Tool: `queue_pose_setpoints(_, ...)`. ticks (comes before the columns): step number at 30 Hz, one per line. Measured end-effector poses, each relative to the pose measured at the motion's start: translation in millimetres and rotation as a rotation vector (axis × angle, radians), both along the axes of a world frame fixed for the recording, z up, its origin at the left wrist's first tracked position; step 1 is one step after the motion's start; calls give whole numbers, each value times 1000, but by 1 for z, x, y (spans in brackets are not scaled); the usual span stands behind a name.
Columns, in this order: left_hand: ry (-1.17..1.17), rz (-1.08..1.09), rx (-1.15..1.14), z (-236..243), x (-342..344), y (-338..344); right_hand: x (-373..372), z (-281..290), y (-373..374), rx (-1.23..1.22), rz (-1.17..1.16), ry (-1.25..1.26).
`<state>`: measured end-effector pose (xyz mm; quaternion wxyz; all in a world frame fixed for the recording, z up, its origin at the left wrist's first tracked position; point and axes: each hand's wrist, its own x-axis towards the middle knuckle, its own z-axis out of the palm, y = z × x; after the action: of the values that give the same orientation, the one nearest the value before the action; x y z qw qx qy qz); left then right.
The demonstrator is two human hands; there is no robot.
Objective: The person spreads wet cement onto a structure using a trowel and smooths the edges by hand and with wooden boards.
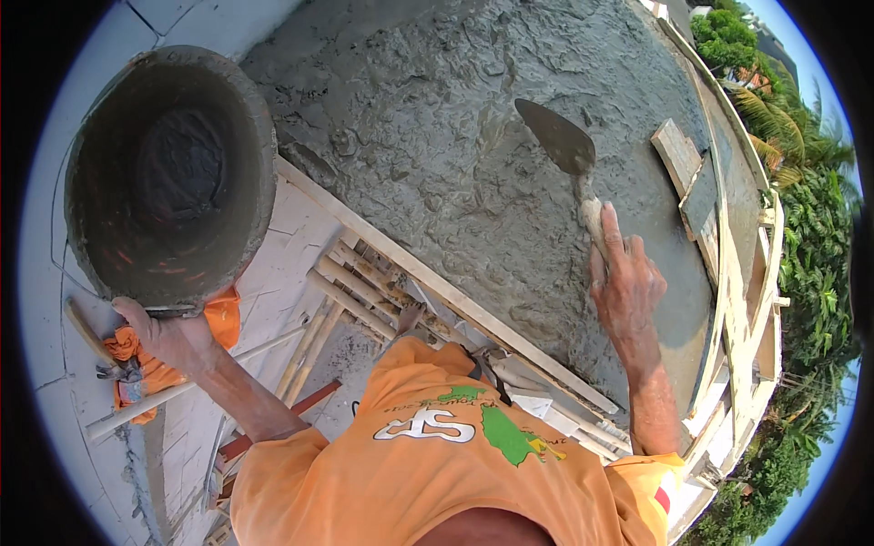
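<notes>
Left hand [162,333] pinching bucket [98,205] by the rim, right hand [628,278] gripping trowel [559,138] over cement [391,164] ahead: spreading, I reckon; next stroke probably wants blade flat.

Green trees [813,264], pale wall [293,220]

Left hand [168,341] grips bucket [102,205] at rim, grey inside; right hand [628,278] holds trowel [560,138], blade over wet cement [410,136], timber board [414,264] alongside
</notes>
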<state>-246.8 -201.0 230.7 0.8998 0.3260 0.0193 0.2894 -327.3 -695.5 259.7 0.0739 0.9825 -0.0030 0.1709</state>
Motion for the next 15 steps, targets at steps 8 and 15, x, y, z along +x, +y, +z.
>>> queue_pose_setpoints(8, -45, -38, 10, 2, 1, 5, -25, -8, 32, 6, 164, 58)
queue_pose_setpoints(15, -4, -3, 74, -3, 4, 8, -84, 17, 12, -32, 241, 222)
